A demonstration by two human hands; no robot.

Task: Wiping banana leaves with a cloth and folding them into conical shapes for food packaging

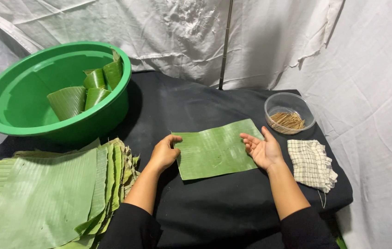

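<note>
On the black cloth-covered table, near its middle, a single rectangular banana leaf piece lies flat; the left hand meets its left edge with fingers curled, thumb and fingertips touching the leaf margin, though whether it truly pinches the edge I cannot tell; the right hand rests at the leaf's right edge, palm turned partly up, fingers loosely spread and gripping nothing. Bare black cloth lies open in front of the leaf, between the two dark-sleeved forearms, and more open cloth runs behind the leaf toward the back of the table. To the right, just beside the right hand, a folded checked cloth lies near the table's right edge; behind it stands a clear plastic bowl holding thin wooden sticks. To the left, a thick stack of banana leaf sheets overhangs the near-left corner, its ragged edges well apart from the left hand; behind it sits a large green basin containing several folded leaf parcels. White crumpled sheeting hangs behind and around the table; a thin dark pole stands upright against it.
</note>
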